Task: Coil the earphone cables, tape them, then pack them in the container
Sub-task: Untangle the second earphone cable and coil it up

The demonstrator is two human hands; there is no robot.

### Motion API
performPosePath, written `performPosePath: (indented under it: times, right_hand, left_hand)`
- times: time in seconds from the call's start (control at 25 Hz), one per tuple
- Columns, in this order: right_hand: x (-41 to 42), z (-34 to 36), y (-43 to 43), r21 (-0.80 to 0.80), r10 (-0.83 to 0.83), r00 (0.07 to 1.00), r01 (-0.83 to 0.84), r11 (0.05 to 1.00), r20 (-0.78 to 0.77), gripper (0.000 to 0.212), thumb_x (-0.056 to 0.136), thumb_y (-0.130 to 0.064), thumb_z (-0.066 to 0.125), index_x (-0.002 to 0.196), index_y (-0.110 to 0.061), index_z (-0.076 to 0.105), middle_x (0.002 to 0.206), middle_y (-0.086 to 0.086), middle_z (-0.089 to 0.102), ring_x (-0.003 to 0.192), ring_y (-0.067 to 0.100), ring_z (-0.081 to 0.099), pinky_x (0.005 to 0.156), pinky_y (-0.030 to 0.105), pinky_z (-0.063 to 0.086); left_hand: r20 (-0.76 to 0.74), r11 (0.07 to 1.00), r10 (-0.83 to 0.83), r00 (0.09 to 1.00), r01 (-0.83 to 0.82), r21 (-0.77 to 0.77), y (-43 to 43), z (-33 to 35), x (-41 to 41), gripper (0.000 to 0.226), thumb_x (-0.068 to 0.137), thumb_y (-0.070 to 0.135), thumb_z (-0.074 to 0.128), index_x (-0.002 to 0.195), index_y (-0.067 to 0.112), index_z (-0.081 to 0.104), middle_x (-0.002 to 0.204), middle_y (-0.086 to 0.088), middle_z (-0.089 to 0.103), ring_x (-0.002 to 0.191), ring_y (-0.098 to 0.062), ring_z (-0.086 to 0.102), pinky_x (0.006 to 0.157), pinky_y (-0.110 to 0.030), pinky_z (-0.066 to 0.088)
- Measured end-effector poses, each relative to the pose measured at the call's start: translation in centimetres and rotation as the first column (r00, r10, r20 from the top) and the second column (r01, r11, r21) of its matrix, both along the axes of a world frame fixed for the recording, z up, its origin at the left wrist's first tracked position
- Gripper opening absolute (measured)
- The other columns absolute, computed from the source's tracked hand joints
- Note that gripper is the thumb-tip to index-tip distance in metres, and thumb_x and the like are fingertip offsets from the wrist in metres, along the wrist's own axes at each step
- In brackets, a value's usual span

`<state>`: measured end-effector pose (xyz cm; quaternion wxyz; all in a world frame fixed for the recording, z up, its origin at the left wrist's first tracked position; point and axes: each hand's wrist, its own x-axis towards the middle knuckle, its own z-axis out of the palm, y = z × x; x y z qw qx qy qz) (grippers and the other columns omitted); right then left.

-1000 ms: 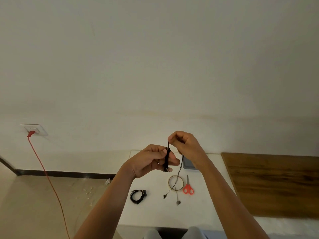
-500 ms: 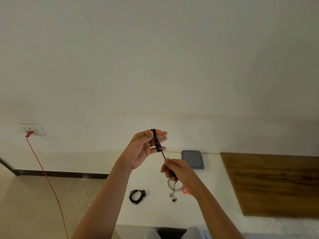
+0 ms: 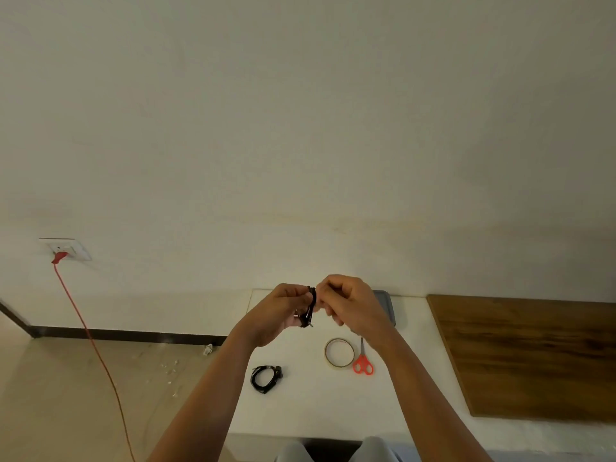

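The black earphone cable is gathered into a tight, narrow bundle of loops, held upright in the air above and a little left of the tape roll. A small pale tip pokes out at its lower end; whether that is a plug or an earbud is too small to tell. The left hand has its fingers curled round the bundle from the left. The right hand, fingers bent in tight, pinches its upper part from the right, so both meet on it. A second earphone cable, already coiled, lies on the white desk to the lower left of the tape roll. Red-handled scissors lie just right of the roll, and the grey container sits beyond it, partly hidden by the right hand
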<state>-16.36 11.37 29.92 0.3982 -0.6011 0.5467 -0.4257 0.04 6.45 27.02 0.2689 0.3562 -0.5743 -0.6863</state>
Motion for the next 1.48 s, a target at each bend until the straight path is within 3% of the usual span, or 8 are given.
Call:
performPosePath:
  times: [0.2,0.32,0.4,0.72,1.0,1.2,1.36,1.48]
  right_hand:
    - [-0.7,-0.4,-2.3,-0.023,-0.092,0.995,0.092,0.996,-0.031,0.030,0.093,-0.019,0.054,0.069,-0.034,0.062,0.063,-0.017,0.059,0.054,0.002,0.044,0.056,0.016,0.039]
    - [-1.5,-1.7,-3.0,0.127,-0.070,0.979,0.046,0.991,0.193,0.025,0.093,-0.015,0.056,0.074,-0.028,0.067,0.067,-0.006,0.058,0.059,0.010,0.046,0.058,0.023,0.040]
    - [-1.3,-2.9,-2.8,0.231,-0.073,0.951,0.002,0.973,0.301,0.024,0.094,-0.013,0.056,0.076,-0.022,0.068,0.071,0.003,0.058,0.059,0.014,0.047,0.057,0.025,0.040]
    - [-0.3,-5.3,1.1,0.364,0.005,0.976,-0.085,0.927,0.216,0.038,0.099,-0.030,0.050,0.072,-0.018,0.073,0.064,-0.001,0.067,0.048,0.005,0.050,0.051,0.017,0.041]
    - [-0.1,-3.2,2.1,0.120,0.082,0.965,-0.053,0.991,-0.251,0.018,0.091,-0.022,0.056,0.079,-0.021,0.070,0.067,-0.007,0.068,0.060,0.006,0.064,0.066,0.026,0.054]
    - [-0.7,-1.6,0.7,-0.146,0.026,0.746,-0.165,0.976,-0.666,0.011,0.087,-0.029,0.060,0.079,-0.029,0.068,0.058,-0.017,0.048,0.057,0.007,0.049,0.052,0.018,0.032]
    - [-1.4,-1.2,-0.3,-0.216,0.002,0.881,-0.119,0.969,-0.473,0.009,0.079,-0.022,0.073,0.082,-0.028,0.067,0.069,-0.021,0.056,0.068,0.002,0.057,0.059,0.013,0.043]
    - [-1.6,-1.1,-1.1,-0.224,0.066,0.938,-0.149,0.963,-0.340,0.018,0.073,-0.016,0.077,0.077,-0.030,0.066,0.075,-0.014,0.059,0.073,0.002,0.056,0.064,0.014,0.045]
  left_hand:
    - [-0.051,0.989,-0.118,0.992,0.122,0.079,0.6,0.5,0.2,0.034,0.100,0.010,0.041,0.096,0.009,0.075,0.111,-0.019,0.071,0.114,-0.029,0.064,0.093,-0.049,0.050]
    - [-0.187,0.982,-0.141,0.972,0.161,0.101,0.8,1.2,0.0,0.029,0.097,0.011,0.045,0.095,0.005,0.074,0.107,-0.024,0.070,0.109,-0.034,0.066,0.089,-0.052,0.054]
    - [-0.304,0.978,-0.114,0.946,0.160,0.132,0.7,1.6,-0.1,0.027,0.097,0.011,0.045,0.097,0.002,0.071,0.107,-0.026,0.069,0.109,-0.037,0.065,0.086,-0.053,0.054]
    - [-0.486,0.980,0.128,0.865,-0.036,0.195,0.0,1.1,-0.2,0.026,0.095,0.014,0.045,0.096,0.001,0.067,0.128,-0.024,0.060,0.121,-0.039,0.057,0.089,-0.053,0.054]
    - [-0.129,0.991,0.130,0.983,-0.127,0.030,0.1,0.7,-0.5,0.032,0.102,0.011,0.041,0.102,0.008,0.072,0.120,-0.010,0.068,0.116,-0.024,0.062,0.091,-0.043,0.055]
    - [-0.006,1.000,0.012,1.000,-0.012,0.007,0.3,0.9,-0.6,0.031,0.103,0.011,0.039,0.112,-0.007,0.064,0.098,-0.022,0.065,0.087,-0.030,0.059,0.075,-0.036,0.056]
    - [-0.036,0.997,-0.008,0.999,0.011,0.082,0.2,0.0,-0.4,0.027,0.101,0.010,0.043,0.108,-0.009,0.063,0.095,-0.019,0.063,0.088,-0.030,0.060,0.090,-0.054,0.052]
    - [-0.077,0.987,-0.062,0.995,0.073,0.146,0.5,-0.5,-0.4,0.025,0.098,0.011,0.051,0.110,-0.003,0.067,0.107,-0.018,0.067,0.108,-0.037,0.063,0.089,-0.056,0.053]
